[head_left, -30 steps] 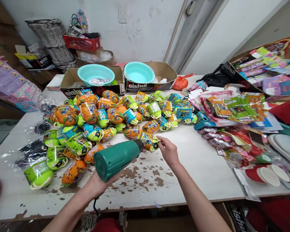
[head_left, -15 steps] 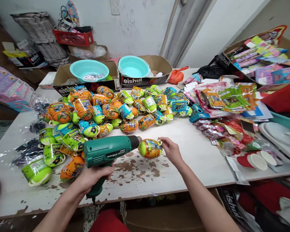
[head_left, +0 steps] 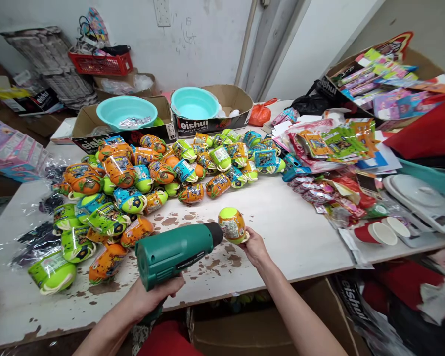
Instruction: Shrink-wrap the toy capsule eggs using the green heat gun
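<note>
My left hand [head_left: 166, 291] is wrapped round the handle of a green heat gun [head_left: 178, 249], whose dark nozzle points right. Right at the nozzle's tip is a wrapped egg [head_left: 232, 225], lime green on top with an orange printed sleeve. My right hand [head_left: 252, 246] pinches the egg's lower right side, by its pale cord, and holds it over the table [head_left: 300, 242]. Behind and to the left lies a pile of similar green, orange and blue eggs [head_left: 118, 168].
Two turquoise basins [head_left: 195, 103] rest on cartons at the back. Candy packets [head_left: 330, 141], paper cups [head_left: 381, 232] and a white scale [head_left: 419, 195] are on the right. Clear plastic with dark pieces [head_left: 40, 240] lies at the left edge.
The egg has turned from lying sideways to nearly upright, its green end up. My right hand has moved lower on it. The heat gun has tilted, its nozzle still close to the egg.
</note>
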A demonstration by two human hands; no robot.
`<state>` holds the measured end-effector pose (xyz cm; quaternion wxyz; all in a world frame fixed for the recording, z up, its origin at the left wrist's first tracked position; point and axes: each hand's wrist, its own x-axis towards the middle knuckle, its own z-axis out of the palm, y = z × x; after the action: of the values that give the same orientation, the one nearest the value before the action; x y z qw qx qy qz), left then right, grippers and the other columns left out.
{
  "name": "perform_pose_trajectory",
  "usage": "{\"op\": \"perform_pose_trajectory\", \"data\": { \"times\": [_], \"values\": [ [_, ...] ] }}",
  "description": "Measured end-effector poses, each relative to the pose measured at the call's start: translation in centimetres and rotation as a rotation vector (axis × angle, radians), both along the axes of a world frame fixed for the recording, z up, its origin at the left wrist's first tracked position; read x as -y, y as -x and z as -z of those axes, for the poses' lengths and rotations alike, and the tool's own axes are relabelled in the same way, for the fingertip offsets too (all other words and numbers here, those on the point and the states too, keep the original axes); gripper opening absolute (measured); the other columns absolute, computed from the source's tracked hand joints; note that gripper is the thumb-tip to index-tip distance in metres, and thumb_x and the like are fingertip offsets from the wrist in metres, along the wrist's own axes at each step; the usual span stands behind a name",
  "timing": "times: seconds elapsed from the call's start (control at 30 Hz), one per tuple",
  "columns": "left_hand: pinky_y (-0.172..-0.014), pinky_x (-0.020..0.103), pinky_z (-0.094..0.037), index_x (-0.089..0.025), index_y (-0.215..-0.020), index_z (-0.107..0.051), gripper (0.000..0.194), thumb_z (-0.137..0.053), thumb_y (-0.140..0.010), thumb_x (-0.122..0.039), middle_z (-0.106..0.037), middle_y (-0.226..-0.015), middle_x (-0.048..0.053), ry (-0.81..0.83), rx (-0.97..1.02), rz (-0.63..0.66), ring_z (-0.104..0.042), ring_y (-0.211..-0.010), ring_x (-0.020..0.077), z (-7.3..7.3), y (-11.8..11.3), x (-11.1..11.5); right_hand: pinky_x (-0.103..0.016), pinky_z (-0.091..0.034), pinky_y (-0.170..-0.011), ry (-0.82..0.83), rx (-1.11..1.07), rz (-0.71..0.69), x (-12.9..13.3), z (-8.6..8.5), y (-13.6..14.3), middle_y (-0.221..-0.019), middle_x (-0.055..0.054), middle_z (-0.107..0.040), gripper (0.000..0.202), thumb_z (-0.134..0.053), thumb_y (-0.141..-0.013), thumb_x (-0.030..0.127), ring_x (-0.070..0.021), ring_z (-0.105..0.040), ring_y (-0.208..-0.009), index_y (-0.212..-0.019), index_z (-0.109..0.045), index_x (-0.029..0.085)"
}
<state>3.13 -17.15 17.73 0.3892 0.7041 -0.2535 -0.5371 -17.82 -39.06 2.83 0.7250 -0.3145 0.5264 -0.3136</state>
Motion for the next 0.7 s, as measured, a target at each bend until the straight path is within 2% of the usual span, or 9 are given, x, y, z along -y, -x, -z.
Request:
{"op": "perform_pose_trajectory", "data": {
  "times": [0.1,0.3,0.5,0.6,0.7],
  "values": [
    [-0.059,0.028,-0.046,-0.018,-0.064,-0.063,0.029,-0.068,-0.068,-0.046,-0.06,-0.061,0.001,0.016,0.048,0.039,-0.053,-0.06,0.0159,0.4,-0.2,0.1,-0.028,-0.053,-0.054,-0.008,-0.009,-0.03,-0.1,-0.1,0.5,-0.065,0.0,-0.069,0.039,-0.078,-0.044,0.022,-0.0156,-0.061,-0.058,-0.08,-0.065,0.018],
    [-0.059,0.028,-0.047,-0.019,-0.065,-0.063,0.03,-0.064,-0.071,-0.048,-0.06,-0.062,0.001,0.014,0.098,0.001,-0.053,-0.06,0.0161,1.2,-1.1,0.0,-0.034,-0.056,-0.064,-0.097,0.041,-0.068,-0.3,-0.2,1.2,-0.072,-0.003,-0.071,0.032,-0.078,-0.05,0.023,-0.0195,-0.065,-0.069,-0.079,-0.066,0.017],
    [-0.065,0.028,-0.05,-0.019,-0.074,-0.065,0.032,-0.066,-0.069,-0.05,-0.066,-0.071,0.003,-0.02,0.142,0.108,-0.056,-0.066,0.0182,1.2,-0.1,-0.9,-0.037,-0.056,-0.073,-0.131,0.077,-0.069,-0.2,-0.2,1.1,-0.076,-0.005,-0.071,0.032,-0.078,-0.048,0.016,-0.0222,-0.067,-0.076,-0.078,-0.065,0.017],
    [-0.075,0.031,-0.052,-0.02,-0.077,-0.067,0.033,-0.064,-0.068,-0.051,-0.07,-0.08,0.005,0.026,0.201,0.159,-0.059,-0.076,0.0212,0.6,0.4,-0.7,-0.034,-0.056,-0.067,-0.019,-0.031,-0.089,0.0,-0.5,1.6,-0.075,-0.004,-0.071,0.038,-0.079,-0.049,0.023,-0.0205,-0.066,-0.071,-0.085,-0.066,0.018],
    [-0.078,0.032,-0.052,-0.021,-0.077,-0.069,0.03,-0.065,-0.068,-0.049,-0.072,-0.083,0.005,0.046,0.197,0.17,-0.06,-0.078,0.0223,0.3,0.2,-0.4,-0.031,-0.054,-0.061,0.202,-0.178,-0.229,0.1,-1.0,2.3,-0.079,-0.005,-0.072,0.038,-0.076,-0.055,0.031,-0.0195,-0.065,-0.069,-0.09,-0.068,0.018]
  ]
}}
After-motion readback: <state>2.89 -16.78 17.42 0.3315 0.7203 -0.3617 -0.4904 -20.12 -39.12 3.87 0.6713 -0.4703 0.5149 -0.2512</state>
